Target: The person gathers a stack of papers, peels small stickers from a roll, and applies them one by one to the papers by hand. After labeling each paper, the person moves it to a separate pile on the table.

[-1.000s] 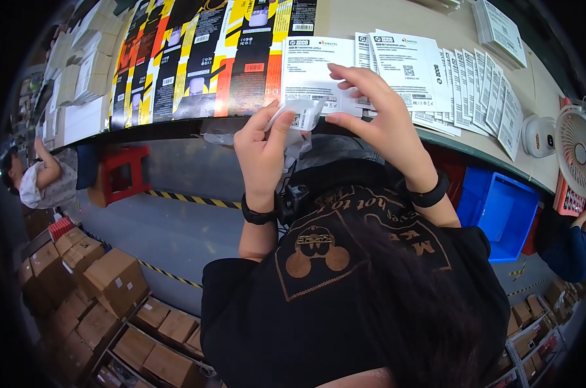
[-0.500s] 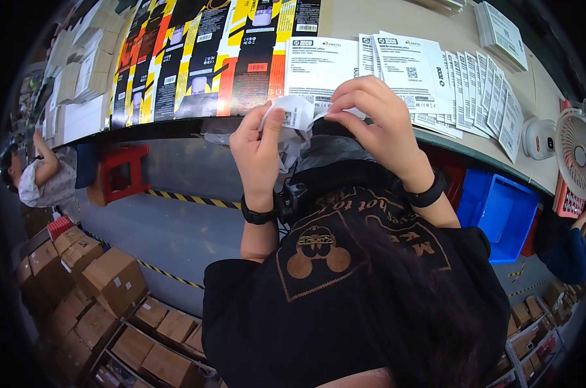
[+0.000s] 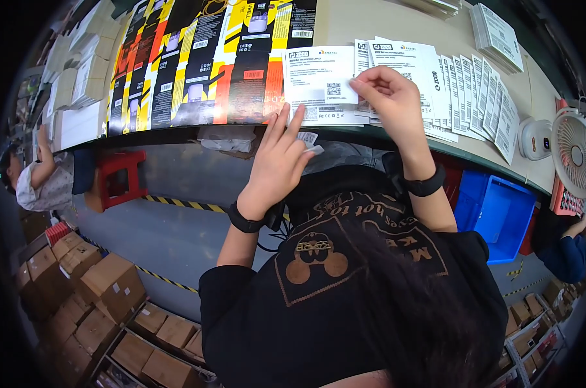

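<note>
A white printed card point(image 3: 306, 77) lies at the table's front edge, atop other cards. On it is a small square-coded white sticker point(image 3: 333, 89). My right hand point(image 3: 396, 97) pinches thumb and forefinger together at the sticker's right side, over the card's edge. My left hand point(image 3: 273, 168) stretches its fingers toward the card's lower left edge, fingertips touching or just short of it. A curling strip of white labels point(image 3: 311, 143) shows between its forefinger and thumb, past the table edge; the rest of the strip is hidden behind the hand.
Overlapping white cards point(image 3: 480, 97) fan out to the right, beside a white device point(image 3: 537, 138) and a fan point(image 3: 574, 152). Yellow-black printed packaging sheets point(image 3: 196, 77) cover the left side. A blue bin point(image 3: 500, 213) stands below right. Another person point(image 3: 47, 178) is at far left.
My right hand has moved up from the label strip to the card, where a sticker now shows. My left hand has lowered the strip and spread its fingers toward the card.
</note>
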Available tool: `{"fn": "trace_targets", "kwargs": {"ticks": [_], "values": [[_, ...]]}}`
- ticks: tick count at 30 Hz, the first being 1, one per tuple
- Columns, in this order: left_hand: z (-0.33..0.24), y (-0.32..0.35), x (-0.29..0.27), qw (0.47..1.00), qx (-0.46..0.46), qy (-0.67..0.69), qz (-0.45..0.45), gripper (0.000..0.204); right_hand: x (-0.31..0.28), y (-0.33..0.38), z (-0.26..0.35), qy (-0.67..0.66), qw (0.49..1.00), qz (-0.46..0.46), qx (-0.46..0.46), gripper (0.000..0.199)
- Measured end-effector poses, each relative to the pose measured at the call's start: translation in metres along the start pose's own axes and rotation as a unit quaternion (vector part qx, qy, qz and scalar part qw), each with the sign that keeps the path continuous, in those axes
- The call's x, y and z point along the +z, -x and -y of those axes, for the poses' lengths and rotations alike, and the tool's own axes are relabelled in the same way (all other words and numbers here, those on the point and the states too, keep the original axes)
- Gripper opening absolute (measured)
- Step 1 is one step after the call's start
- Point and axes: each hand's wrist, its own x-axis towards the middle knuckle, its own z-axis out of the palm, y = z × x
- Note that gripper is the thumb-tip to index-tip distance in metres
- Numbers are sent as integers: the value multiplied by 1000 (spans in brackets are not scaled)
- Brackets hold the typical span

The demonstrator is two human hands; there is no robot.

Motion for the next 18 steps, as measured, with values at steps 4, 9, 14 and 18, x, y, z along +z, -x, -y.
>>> {"fn": "trace_targets", "kwargs": {"ticks": [4,9,14,18], "values": [[2,6,10,1000,-1,-21,-9,18,14,-17,-13,52,999,6,-8,11],[15,14,11,1000,-25,-10,-14,17,38,-34,-17,127,992,4,24,11],[30,16,11,999,-28,-2,-20,16,51,-47,-24,154,987,22,32,11],[39,15,12,999,-27,4,-18,17,55,-54,-26,158,986,23,43,12]]}}
